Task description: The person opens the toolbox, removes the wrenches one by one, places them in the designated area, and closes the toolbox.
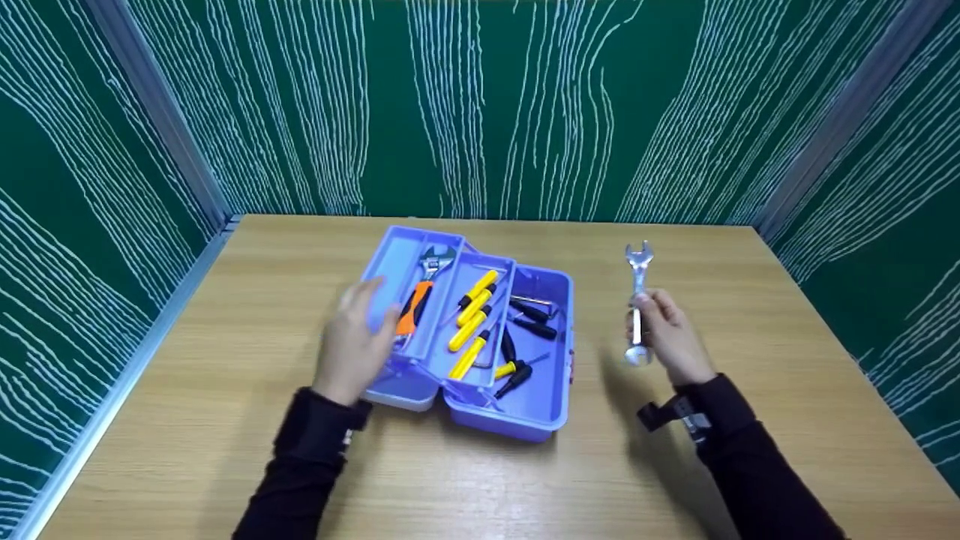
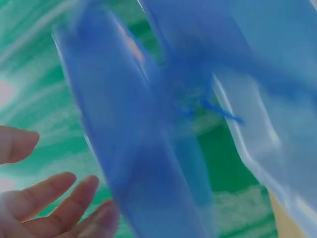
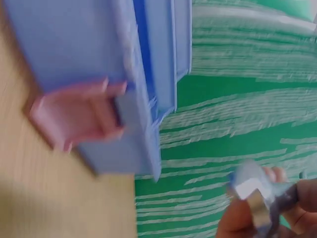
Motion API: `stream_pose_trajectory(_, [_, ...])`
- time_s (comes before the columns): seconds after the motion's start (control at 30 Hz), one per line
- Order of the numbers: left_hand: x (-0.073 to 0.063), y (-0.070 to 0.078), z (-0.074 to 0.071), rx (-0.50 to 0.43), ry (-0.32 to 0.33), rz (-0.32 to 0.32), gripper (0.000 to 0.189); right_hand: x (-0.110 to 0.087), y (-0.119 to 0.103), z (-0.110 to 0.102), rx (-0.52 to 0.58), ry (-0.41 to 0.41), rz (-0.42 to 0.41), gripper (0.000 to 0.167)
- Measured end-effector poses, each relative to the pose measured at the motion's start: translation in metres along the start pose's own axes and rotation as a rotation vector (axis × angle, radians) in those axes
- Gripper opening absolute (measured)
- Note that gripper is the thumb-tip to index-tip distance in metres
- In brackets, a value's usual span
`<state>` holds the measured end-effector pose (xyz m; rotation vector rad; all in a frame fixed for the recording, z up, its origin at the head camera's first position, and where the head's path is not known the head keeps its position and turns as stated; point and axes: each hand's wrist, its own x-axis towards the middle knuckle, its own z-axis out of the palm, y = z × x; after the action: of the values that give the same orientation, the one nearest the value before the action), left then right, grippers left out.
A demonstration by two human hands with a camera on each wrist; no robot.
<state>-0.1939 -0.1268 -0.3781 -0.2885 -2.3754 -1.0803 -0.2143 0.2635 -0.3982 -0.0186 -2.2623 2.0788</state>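
My right hand point(image 1: 673, 339) holds a silver open-end wrench point(image 1: 639, 282) upright to the right of the toolbox, gripping it around the middle of the shaft. The right wrist view shows one end of the wrench point(image 3: 252, 186) between fingers and thumb, blurred. A blue-violet cantilever toolbox point(image 1: 536, 349) stands unfolded. My left hand point(image 1: 352, 341) is at its left side, fingers spread and holding nothing, overlapping the upper tray's edge in the head view. In that tray lies an adjustable wrench point(image 1: 417, 300) with an orange and black handle. The left wrist view shows the fingers point(image 2: 64, 203) beside the blurred blue plastic point(image 2: 124, 134).
Several yellow-handled screwdrivers point(image 1: 469, 330) lie in the middle tray. Black-handled tools point(image 1: 534, 328) lie in the deep compartment. A reddish latch point(image 3: 79, 116) juts from the box's side. Green walls point(image 1: 517, 112) with white lines enclose the wooden table point(image 1: 487, 487) at back and sides.
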Motion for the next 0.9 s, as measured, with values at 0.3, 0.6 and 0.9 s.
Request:
stream_pose_trajectory(0.3, [0.007,-0.042,-0.017,0.052,-0.15,-0.297,0.055,0.017,0.013,-0.036,-0.178,0.088,0.012,0.027])
stream_pose_trajectory(0.6, [0.005,-0.053,-0.012,-0.027,-0.186,-0.398,0.039,0.029,0.024,-0.05,-0.565,0.145,-0.035,0.038])
stream_pose_trajectory(0.9, [0.004,-0.054,-0.01,-0.046,-0.173,-0.407,0.039,0.034,0.038,-0.057,-0.83,0.097,0.063,0.044])
